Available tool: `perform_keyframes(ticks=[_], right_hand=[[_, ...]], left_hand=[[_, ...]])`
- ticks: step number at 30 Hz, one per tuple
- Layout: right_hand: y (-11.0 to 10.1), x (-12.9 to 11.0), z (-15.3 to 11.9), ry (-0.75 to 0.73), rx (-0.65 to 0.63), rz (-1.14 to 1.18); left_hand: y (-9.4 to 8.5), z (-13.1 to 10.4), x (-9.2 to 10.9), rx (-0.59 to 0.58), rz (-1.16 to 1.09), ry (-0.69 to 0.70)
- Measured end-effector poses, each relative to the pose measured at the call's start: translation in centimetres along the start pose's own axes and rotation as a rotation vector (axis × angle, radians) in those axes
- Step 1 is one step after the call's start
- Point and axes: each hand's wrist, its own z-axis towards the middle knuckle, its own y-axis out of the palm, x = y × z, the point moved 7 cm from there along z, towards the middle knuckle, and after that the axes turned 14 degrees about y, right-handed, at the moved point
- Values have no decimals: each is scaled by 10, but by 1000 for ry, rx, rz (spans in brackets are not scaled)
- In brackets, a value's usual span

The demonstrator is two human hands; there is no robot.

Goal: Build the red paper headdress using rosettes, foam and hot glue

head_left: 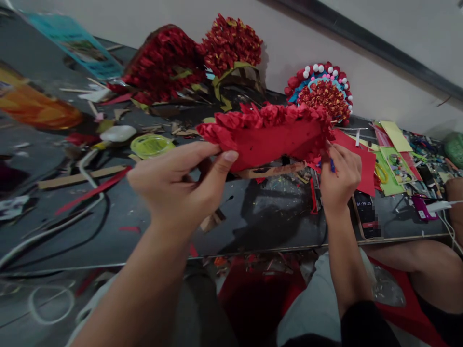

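Left hand and right hand pinch a ruffled red piece at nine and three o'clock, apparently to hold it spread.

One head-worn cam, looking forward and down — pretty close over the bare left hand and bare right hand, across a dark-grey tabletop to a plain pale wall up top.

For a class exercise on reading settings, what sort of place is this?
Probably a craft workspace: the left hand and right hand hold a ruffled red piece, a decoration edged with white balls is behind, and a red strip lies among scraps on the dark table.
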Motion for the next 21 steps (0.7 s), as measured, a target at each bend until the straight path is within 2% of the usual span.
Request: perform_keyframes(ticks=[4, 7, 8, 10, 12, 14, 16, 18, 21], right_hand=[[-7, -2, 4, 31, 6, 13], [-12, 16, 11, 139, -44, -10], [-9, 28, 13, 201, -107, -42], [3, 58, 8, 352, -327, -162], [20, 91, -8, 505, -600, -337], [31, 115, -25, 583, -746, -474], [40, 129, -37, 612, -776, -514], [46, 136, -44, 638, -732, -472], [51, 141, -45, 666, -633, -375]], left_hand=[[-12, -7, -25, 90, 69, -186], [-18, -10, -42, 115, 79, -324], [-18, -10, -47, 108, 73, -365], [-19, -11, -56, 114, 45, -421], [-19, -12, -65, 149, 12, -460], [-20, -15, -74, 180, -15, -506], [-20, -18, -83, 197, -27, -565], [-23, -20, -87, 212, -25, -604], [-22, -20, -87, 123, -41, -638]])
